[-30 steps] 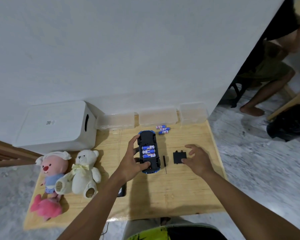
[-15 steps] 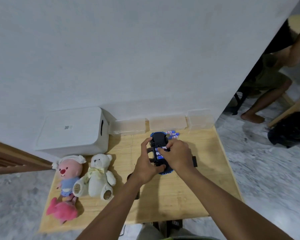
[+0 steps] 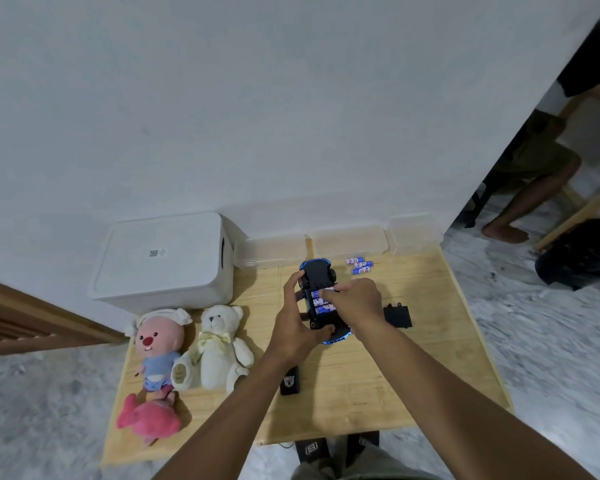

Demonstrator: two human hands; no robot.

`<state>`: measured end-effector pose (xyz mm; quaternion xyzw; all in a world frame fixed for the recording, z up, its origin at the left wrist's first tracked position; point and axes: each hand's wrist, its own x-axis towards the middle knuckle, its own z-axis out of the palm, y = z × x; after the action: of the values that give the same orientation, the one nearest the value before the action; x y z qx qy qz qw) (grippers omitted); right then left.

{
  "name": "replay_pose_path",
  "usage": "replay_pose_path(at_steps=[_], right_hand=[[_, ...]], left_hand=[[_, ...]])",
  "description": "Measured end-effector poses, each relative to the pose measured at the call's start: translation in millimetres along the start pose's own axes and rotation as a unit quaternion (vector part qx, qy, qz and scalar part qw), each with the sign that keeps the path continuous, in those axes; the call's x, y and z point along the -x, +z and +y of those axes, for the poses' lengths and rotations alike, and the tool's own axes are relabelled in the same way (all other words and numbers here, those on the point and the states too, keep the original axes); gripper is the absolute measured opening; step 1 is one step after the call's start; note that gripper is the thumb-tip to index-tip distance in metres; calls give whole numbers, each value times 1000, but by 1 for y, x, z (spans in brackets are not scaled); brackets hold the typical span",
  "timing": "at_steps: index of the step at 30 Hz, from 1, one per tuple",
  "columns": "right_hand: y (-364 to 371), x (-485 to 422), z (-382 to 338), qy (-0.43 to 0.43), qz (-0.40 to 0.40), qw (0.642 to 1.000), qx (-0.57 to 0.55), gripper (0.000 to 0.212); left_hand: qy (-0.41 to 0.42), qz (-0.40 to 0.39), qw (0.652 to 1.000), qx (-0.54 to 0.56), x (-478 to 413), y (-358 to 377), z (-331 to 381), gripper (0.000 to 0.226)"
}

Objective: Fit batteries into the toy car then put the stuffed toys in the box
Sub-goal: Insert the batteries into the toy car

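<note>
Wooden surface (image 3: 395, 375): left hand (image 3: 293, 327) grips upturned toy car (image 3: 321, 299); right hand (image 3: 355, 301) fingers pinched on batteries (image 3: 323, 301) in it.

Both hands (image 3: 326, 313) grip the upturned toy car (image 3: 317, 277), seemingly pressing batteries (image 3: 323, 301).

Wooden table (image 3: 413, 375): white box (image 3: 160, 261), stuffed toys (image 3: 187, 348), toy car (image 3: 321, 299), loose batteries (image 3: 360, 265), possibly battery cover (image 3: 398, 316).
</note>
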<state>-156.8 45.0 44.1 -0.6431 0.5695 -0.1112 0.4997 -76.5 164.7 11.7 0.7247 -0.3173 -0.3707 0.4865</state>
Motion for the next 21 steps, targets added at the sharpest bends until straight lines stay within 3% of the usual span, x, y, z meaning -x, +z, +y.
replay_pose_path(at_steps=[7,11,15,17,21], right_hand=[[8,11,0,-63,74,995,-35,16],[5,14,-5,-93,29,992,-81,21],[-11,4,-7,-125,29,984,-127,11],[-21,-3,-5,-129,17,985,-114,6],[-30,-4,-8,-100,-15,995,-15,25]], left_hand=[[-5,-6,1000,7,-6,-12,-3,115],[-1,-16,1000,25,-9,-16,-4,116],[-9,-40,998,46,-11,-21,-4,117],[-22,-54,997,49,-12,-24,-3,116],[-34,-63,996,52,-13,-26,-1,116]])
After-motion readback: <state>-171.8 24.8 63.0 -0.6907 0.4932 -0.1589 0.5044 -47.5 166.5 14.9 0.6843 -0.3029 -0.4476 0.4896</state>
